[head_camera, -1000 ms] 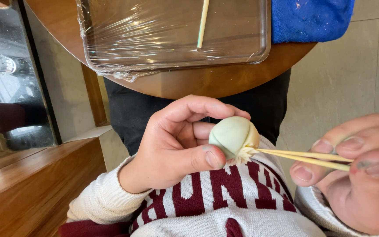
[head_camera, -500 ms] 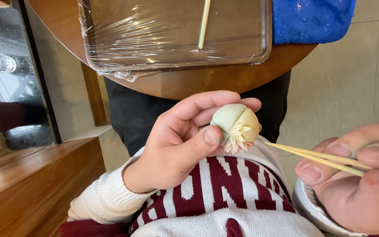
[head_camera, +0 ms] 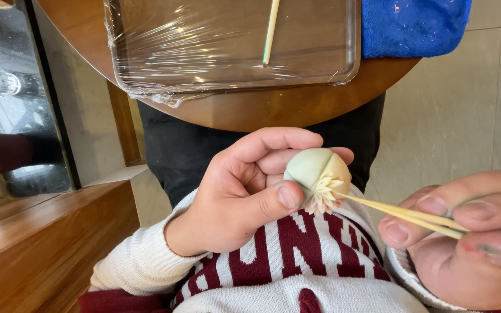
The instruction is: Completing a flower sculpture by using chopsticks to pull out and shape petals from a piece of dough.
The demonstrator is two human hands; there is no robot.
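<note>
While my right hand sits closest to the lens, its thumb and fingertips pinched together on a pair of thin pale sticks, I see their tips touching the frilled petals cut into a small green-and-cream dough ball. My left hand cradles that ball above my lap, thumb pressed against its side and fingers curled behind it. Beyond my striped sweater, a round wooden table carries a tray wrapped in cling film with another stick lying on it, just beside a blue cloth.
</note>
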